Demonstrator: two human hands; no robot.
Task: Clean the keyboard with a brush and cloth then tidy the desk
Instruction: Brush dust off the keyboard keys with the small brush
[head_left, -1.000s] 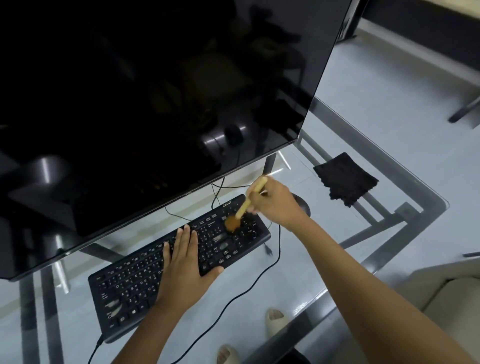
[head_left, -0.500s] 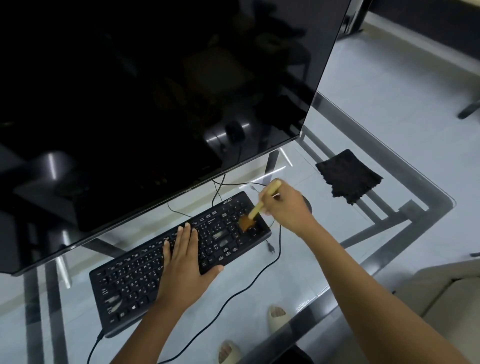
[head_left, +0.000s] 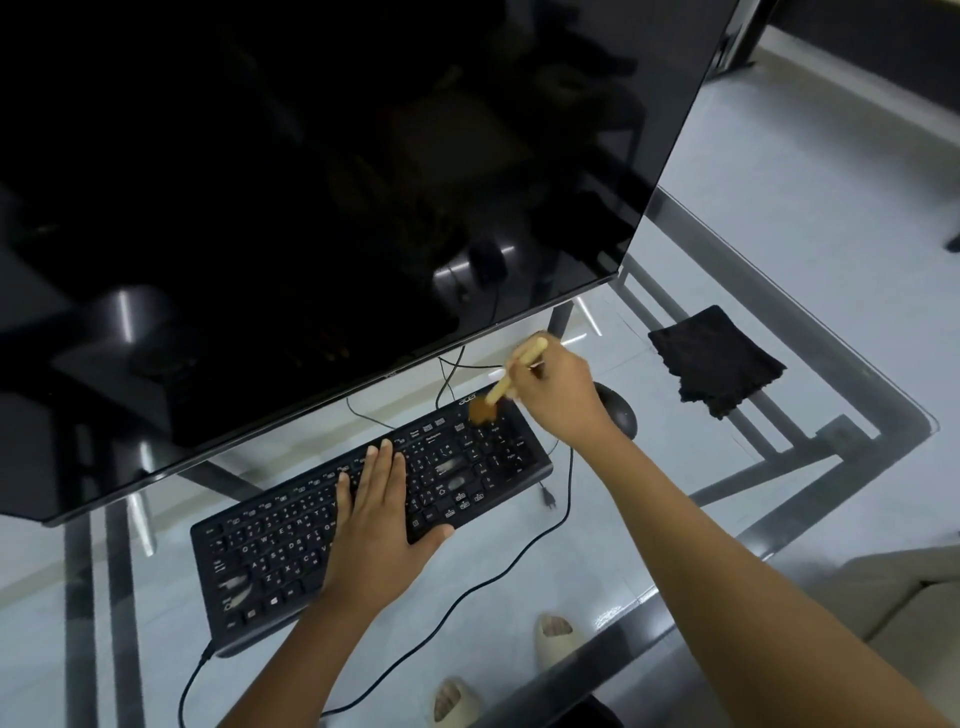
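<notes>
The right hand (head_left: 558, 392) pinches the light, stiff brush (head_left: 506, 387) by its handle at the keyboard (head_left: 291, 545)'s two o'clock corner, left hand (head_left: 376, 525) flat-fingered steadying it; soft cloth (head_left: 714, 358) waits at three o'clock

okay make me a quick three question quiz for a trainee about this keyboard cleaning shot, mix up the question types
1. True or false: the left hand lies flat on the keyboard.
2. The right hand grips: A) the cloth B) the brush C) a cable
3. Fill in: the black cloth lies on the glass desk, to the ____ of the keyboard.

Key: 1 true; 2 B; 3 right.
</notes>
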